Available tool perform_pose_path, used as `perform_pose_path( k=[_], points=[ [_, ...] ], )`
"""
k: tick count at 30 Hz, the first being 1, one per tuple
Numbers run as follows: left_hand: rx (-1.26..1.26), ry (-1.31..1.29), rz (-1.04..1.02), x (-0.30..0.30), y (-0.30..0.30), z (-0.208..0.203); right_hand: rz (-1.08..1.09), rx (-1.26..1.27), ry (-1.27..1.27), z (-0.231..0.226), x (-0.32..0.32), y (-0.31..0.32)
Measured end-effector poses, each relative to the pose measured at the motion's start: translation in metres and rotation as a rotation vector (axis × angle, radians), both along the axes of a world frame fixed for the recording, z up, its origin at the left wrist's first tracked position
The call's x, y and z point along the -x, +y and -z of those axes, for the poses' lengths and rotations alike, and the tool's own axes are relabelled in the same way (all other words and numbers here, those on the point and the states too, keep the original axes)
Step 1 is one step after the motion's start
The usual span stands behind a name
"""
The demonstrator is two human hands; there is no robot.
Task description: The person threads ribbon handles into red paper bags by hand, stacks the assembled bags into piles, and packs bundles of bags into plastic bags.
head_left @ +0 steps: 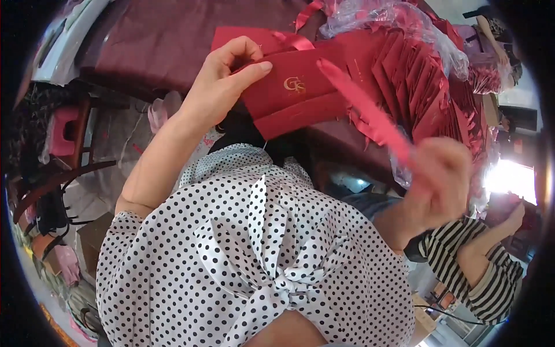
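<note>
Ribbon drawn out from a flat red bag

The person's left hand (pixel 222 78) pinches the upper left edge of a flat, dark-red paper bag (pixel 274 115), thumb in front, fingers curled behind. The bag lies over the near edge of a table under a dark-red cloth (pixel 153 49), just beside a fanned stack of red paper bags (pixel 413 81). The right hand (pixel 439 179) is blurred, but its fingers appear closed on a glossy, pinkish-red satin ribbon (pixel 370 110), which stretches from near the bag's upper edge.

Done well, I judge, the pull stays smooth and in line with where the ribbon leaves the paper, the pinch close enough to brace the sheet; a jerk could crease or tear it, and a twist would spoil the satin.

A gold monogram (pixel 294 85) marks the bag's front; smaller gold print on the stack is too fine to read.
</note>
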State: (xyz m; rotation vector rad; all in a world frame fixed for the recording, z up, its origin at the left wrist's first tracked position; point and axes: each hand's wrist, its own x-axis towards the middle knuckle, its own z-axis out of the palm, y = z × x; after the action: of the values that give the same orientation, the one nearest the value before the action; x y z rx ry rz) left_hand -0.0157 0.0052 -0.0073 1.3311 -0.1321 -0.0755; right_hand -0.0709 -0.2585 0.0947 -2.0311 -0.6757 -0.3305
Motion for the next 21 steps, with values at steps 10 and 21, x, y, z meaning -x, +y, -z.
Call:
perform_pose_path(
  k=[10, 21],
  points=[
    [0.029, 0.067, -0.079, 0.003, -0.004, 0.0, -0.911, -0.508, -0.101, -0.008, -0.001, -0.01],
    [-0.086, 0.096, 0.212, 0.006, -0.003, -0.011, -0.064, 0.131, 0.302, 0.043, -0.056, 0.05]
  ],
)
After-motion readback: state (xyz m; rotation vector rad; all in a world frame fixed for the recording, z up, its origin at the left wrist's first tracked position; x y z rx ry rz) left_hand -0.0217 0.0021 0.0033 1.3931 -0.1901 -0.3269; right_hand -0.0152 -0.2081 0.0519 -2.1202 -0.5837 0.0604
